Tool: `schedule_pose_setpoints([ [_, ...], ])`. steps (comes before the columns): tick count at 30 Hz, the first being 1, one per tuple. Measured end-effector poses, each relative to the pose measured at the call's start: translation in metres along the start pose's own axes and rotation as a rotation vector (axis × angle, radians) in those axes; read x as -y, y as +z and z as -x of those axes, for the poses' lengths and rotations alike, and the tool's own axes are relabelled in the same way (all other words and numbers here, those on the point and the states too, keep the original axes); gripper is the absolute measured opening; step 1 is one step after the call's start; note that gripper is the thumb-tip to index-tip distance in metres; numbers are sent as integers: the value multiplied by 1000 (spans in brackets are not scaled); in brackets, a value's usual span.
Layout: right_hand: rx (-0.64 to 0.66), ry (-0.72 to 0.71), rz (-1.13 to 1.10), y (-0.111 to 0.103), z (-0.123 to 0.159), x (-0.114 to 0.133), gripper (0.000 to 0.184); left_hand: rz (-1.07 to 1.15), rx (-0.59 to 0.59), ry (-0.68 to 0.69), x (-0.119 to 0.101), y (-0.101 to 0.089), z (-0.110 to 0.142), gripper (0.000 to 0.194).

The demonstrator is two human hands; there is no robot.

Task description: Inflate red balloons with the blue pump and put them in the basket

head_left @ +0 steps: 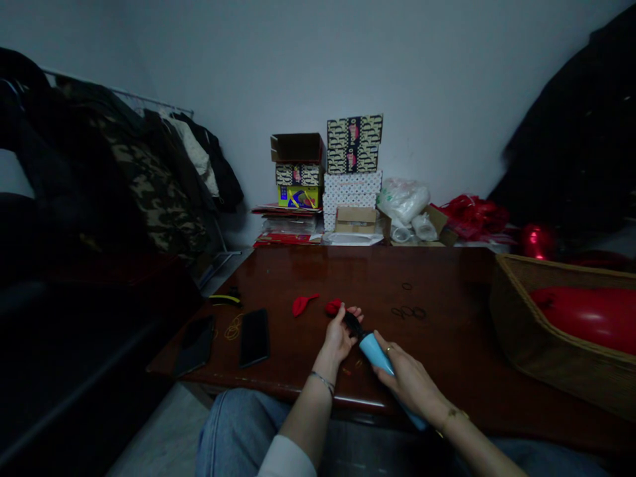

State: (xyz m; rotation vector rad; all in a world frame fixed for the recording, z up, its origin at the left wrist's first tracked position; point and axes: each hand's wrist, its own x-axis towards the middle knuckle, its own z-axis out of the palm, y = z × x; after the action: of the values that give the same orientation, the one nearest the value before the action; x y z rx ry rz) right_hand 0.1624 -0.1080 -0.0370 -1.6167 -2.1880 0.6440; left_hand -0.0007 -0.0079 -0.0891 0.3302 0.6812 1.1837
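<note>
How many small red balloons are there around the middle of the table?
2: one red balloon lies on the table; a second red balloon is right of it, by the left hand. That hand may hide more.

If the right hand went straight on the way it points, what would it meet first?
Probably the left hand, beside the black end of the blue pump that the right hand grips, though one view leaves depth unclear.
</note>
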Motion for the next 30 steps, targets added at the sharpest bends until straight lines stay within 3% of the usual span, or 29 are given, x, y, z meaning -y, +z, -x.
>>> schedule_pose_setpoints([
  [6,1,-1,-51,0,-2,0,66,91,37,85,-10,7,1,34],
  [11,14,-4,-83,-3,-4,7,68,209,57,136,2,15,3,26],
  [16,36,-4,-47,-1,-9,10,67,220,-8,189,8,18,4,27],
  [21,-33,26,191,-1,-7,24,74,145,-209,214,-11,33,-8,28],
  [26,-185,-2,362,-7,-3,34,61,130,-137,285,-32,49,-13,35],
  [30,-216,17,415,-10,-2,36,58,84,-70,294,-31,57,-8,34],
])
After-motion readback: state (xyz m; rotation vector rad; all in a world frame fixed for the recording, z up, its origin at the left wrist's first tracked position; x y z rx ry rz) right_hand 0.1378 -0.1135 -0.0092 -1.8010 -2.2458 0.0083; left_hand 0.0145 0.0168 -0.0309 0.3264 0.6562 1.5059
